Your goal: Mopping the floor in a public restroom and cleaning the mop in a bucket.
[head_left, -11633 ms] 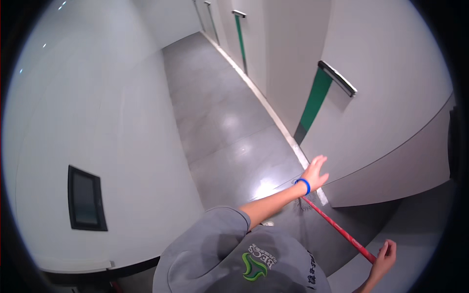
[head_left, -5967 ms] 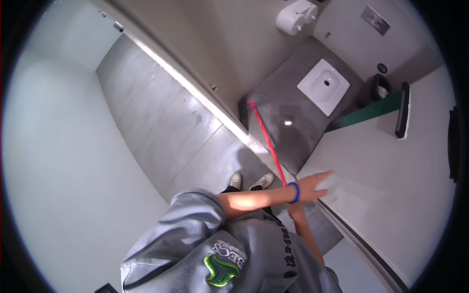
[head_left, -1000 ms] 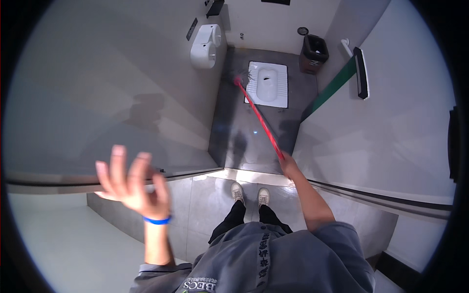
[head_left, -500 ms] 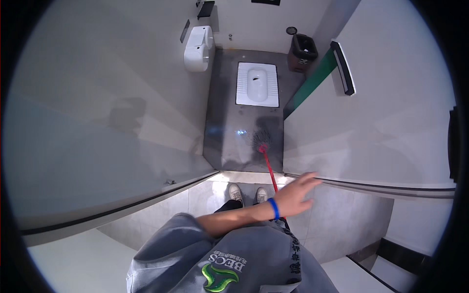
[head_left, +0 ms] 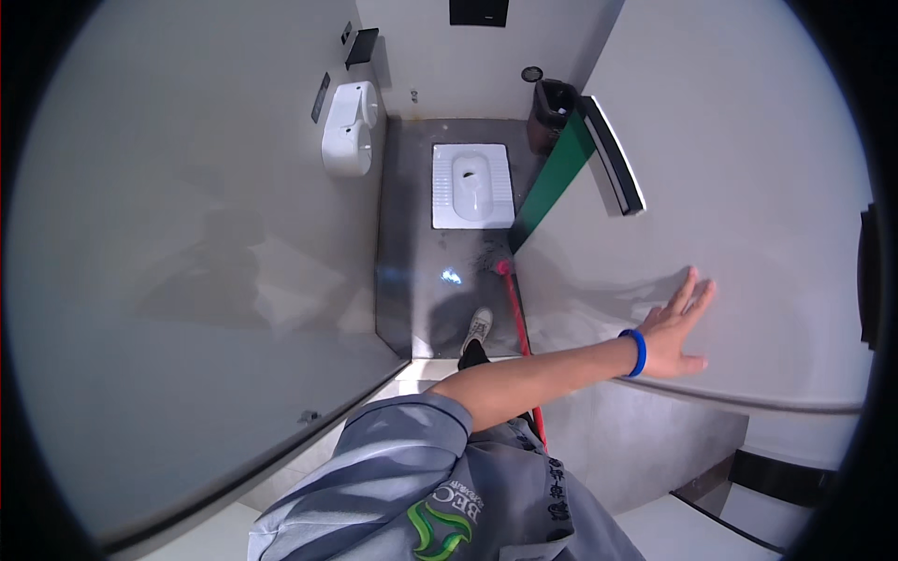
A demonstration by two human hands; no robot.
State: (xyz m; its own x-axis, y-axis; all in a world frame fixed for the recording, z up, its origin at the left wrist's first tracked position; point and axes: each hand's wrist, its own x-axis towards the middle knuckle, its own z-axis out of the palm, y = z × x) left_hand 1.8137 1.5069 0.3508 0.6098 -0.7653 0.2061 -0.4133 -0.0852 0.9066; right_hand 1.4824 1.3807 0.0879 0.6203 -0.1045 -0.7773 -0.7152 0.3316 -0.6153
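My left arm reaches across my body to the right. At its end my left hand, with a blue wristband, spreads its fingers against or just in front of the pale stall door. The door's dark handle is farther off, beyond the fingertips. A mop with a red pole slants under my left forearm; its dark, stringy head rests on the grey floor at the foot of the door. My right hand is out of sight, and what holds the pole is hidden.
A white squat toilet is set in the stall floor. On the left wall hangs a white paper dispenser. A dark bin stands at the back right, partly behind the green strip. My shoe is just inside the threshold.
My left hand has moved right and forward to the door. One foot has stepped over the threshold into the stall. The mop head is now nearer the door's foot.
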